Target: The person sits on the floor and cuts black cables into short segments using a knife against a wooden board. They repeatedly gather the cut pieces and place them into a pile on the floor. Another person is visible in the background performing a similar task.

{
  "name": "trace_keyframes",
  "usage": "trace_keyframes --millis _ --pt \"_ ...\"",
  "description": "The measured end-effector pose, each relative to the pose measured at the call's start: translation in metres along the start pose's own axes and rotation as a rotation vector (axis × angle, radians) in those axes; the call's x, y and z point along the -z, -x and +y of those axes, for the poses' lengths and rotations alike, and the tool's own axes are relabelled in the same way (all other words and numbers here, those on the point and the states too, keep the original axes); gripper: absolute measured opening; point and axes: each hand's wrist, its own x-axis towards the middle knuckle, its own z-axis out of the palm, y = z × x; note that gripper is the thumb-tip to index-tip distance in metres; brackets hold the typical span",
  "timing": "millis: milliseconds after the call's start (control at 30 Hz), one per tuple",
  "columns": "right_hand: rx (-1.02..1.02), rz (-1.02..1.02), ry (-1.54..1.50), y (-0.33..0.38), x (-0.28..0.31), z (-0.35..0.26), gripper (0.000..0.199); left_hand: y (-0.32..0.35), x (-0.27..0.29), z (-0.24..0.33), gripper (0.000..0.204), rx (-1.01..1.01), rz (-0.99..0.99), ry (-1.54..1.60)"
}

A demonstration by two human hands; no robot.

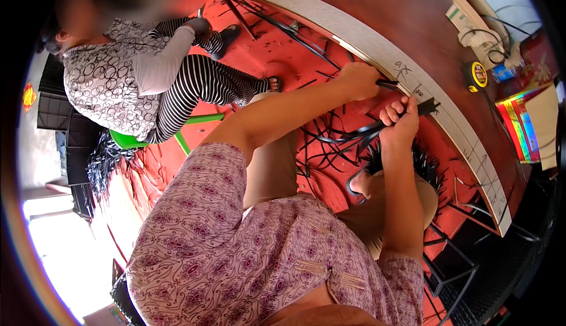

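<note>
My right hand (pixel 400 118) is closed around a bundle of flat black strips (pixel 368 130). Their cut ends stick out past my fist toward the table's pale edge, and the long tails curve down to the left over the red floor. Just to the left, my left hand (pixel 361 82) is a fist at the same edge. A short dark strip end (pixel 387 82) pokes out of it; the rest is hidden by the fingers. The two hands are close but apart.
A dark red table (pixel 413 25) has a pale marked border (pixel 413 75). On it lie a yellow-black tape measure (pixel 475 77) and a torn cardboard box (pixel 471 25). Loose strips litter the red floor (pixel 321 175). Another person (pixel 112 78) sits at left on a green stool (pixel 127 140).
</note>
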Motion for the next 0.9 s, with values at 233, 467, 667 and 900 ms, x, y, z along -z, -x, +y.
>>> trace_keyframes --millis 233,467,667,900 --pt "-0.061 -0.041 0.002 0.011 -0.012 0.012 0.031 -0.006 0.000 0.007 0.022 0.060 -0.168 0.016" --pt "-0.046 -0.083 0.075 0.015 -0.018 0.022 0.029 0.003 0.005 0.016 0.019 -0.009 0.002 0.052" --pt "0.007 -0.125 0.147 0.018 -0.018 0.024 0.025 0.007 0.026 0.019 0.016 0.021 -0.129 0.043" --pt "-0.015 -0.176 0.131 0.023 -0.019 0.025 0.027 0.008 0.016 0.016 0.018 0.008 -0.067 0.088"
